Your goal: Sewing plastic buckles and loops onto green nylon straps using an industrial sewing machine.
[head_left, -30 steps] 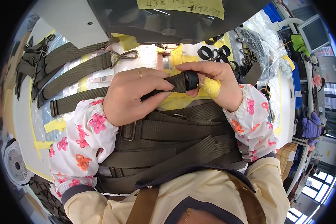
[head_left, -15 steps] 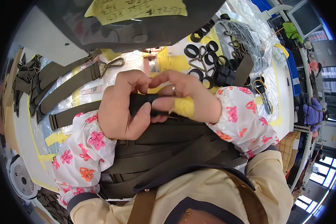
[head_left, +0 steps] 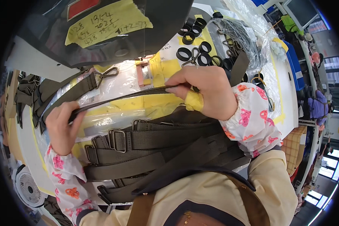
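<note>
My left hand (head_left: 64, 128) and my right hand (head_left: 211, 94) grip a long olive webbing strap (head_left: 124, 97) stretched nearly edge-on between them. Yellow tape wraps my right thumb. Below the held strap, a pile of olive straps (head_left: 158, 162) with metal slide buckles (head_left: 117, 140) lies in front of my body. Several black rings (head_left: 227, 64) and metal snap hooks (head_left: 194, 56) are behind my right hand. Whether a ring is on the held strap is hidden or unclear.
A dark machine housing (head_left: 101, 51) with a yellow note overhangs the back. More straps with hooks (head_left: 60, 96) lie at left. A white fan (head_left: 26, 186) stands lower left; a blue bin (head_left: 294, 67) and cardboard (head_left: 294, 147) are at right.
My hands have separated: the left moved out to the left, the right slightly right, stretching the strap between them. The black piece earlier held in my fingers is no longer visible.
</note>
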Available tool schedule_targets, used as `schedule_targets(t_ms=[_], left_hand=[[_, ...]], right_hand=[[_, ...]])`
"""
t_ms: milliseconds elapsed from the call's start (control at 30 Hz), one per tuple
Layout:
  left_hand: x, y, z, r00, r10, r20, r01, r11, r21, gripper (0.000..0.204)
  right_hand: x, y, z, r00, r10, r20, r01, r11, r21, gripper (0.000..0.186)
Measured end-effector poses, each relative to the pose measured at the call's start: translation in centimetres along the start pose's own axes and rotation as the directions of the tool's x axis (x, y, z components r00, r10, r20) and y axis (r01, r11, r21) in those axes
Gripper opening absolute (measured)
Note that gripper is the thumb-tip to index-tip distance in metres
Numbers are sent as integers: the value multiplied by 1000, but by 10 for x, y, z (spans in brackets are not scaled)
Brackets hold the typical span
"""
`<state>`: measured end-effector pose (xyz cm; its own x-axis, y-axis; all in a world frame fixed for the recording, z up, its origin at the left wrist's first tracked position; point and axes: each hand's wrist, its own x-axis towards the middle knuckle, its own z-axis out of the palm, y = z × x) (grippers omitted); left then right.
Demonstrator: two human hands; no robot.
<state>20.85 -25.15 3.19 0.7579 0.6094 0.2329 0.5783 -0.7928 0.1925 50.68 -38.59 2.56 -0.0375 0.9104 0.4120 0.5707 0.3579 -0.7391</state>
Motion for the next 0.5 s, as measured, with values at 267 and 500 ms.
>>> schedule_targets(t_ms=[267,500], left_hand=[[39,57,-6,939,343,-31,-343,921,-187,42],[60,87,48,977,164,137,-9,671,-742,18]], right_hand=[[7,-2,7,866,-479,146,489,745,-453,28],[9,18,-42,997,-34,70,63,885,-462,17]])
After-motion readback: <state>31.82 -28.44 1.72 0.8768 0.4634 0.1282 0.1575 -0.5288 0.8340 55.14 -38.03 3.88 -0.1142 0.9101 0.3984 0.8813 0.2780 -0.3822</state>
